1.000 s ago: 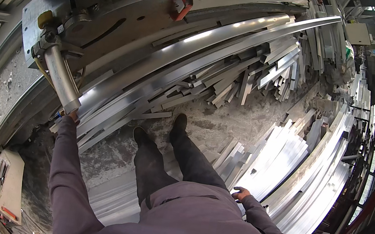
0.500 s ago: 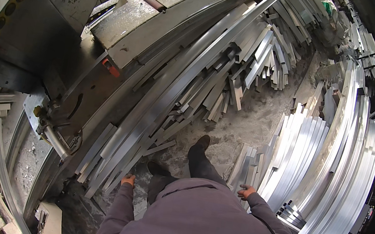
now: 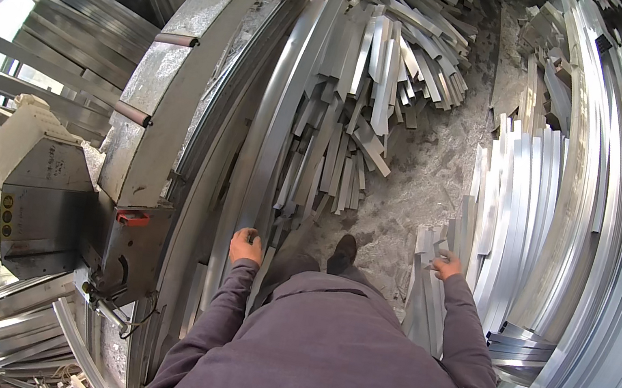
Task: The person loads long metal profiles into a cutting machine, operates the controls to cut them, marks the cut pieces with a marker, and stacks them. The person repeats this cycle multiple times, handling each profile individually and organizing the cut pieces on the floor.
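Observation:
My left hand [image 3: 246, 246] hangs with curled fingers over the long grey metal profiles [image 3: 275, 139] on the left. A small dark spot shows at its fingers; whether that is a thing or a shadow I cannot make out. My right hand [image 3: 446, 265] is loosely bent, thumb and fingers a little apart, with nothing plainly in it. It is nearest to a group of short metal profiles [image 3: 425, 295] standing at the right of my legs. One dark shoe [image 3: 343, 254] shows ahead of my body on the grey floor.
On the left stands a machine with a metal housing [image 3: 45, 207], a red handle [image 3: 132, 219] and a roller bed [image 3: 151, 77]. Ahead lies a pile of cut metal offcuts [image 3: 398, 69]. Long shiny profiles [image 3: 599, 242] line the right. A strip of dusty floor [image 3: 431, 165] runs between.
The view has swung left and moved forward, so the machine sits lower and shows more of its left side. Both hands are raised higher in the picture, the left now over the profiles.

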Motion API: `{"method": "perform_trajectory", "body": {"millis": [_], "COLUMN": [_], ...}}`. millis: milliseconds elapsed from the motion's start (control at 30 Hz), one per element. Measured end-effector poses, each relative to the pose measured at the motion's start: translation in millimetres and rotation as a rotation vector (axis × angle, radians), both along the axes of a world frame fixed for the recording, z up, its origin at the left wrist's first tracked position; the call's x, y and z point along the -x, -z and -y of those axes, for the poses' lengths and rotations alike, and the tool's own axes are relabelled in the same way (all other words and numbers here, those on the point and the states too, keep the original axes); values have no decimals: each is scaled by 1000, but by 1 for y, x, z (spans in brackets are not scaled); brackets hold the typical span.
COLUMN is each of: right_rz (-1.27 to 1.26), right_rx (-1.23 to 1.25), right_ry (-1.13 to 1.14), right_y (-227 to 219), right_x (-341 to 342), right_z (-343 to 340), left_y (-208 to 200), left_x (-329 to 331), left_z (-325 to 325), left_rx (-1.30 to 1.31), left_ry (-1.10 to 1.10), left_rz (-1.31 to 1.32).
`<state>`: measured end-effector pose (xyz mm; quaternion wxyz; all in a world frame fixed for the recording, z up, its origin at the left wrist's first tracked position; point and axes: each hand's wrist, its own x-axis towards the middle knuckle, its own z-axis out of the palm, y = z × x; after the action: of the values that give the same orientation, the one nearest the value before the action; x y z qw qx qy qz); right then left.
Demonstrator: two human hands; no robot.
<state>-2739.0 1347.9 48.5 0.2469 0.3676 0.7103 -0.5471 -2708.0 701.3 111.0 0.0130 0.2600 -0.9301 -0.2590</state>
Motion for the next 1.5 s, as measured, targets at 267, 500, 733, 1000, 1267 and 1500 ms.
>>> {"method": "perform_trajectory", "body": {"millis": [267, 500, 733, 1000, 1267, 1500], "right_rz": [-83, -22, -75, 94, 334, 85], "right_rx": [-199, -222, 161, 131, 139, 380], "right_ry": [171, 480, 770, 667, 618, 1037], "right_y": [-12, -18, 34, 30, 61, 89], "right_x": [-55, -49, 153, 282, 415, 669], "right_z": [-168, -266, -296, -328, -495, -736], "left_y": [15, 50, 88, 45, 110, 54], "left_x": [107, 192, 394, 668, 903, 1077], "left_z": [-77, -137, -267, -485, -677, -812], "left_rx": [-54, 201, -321, -48, -432, -235], "left_ry": [-33, 684, 844, 586, 411, 356], "left_rz": [530, 890, 658, 587, 533, 664]}}
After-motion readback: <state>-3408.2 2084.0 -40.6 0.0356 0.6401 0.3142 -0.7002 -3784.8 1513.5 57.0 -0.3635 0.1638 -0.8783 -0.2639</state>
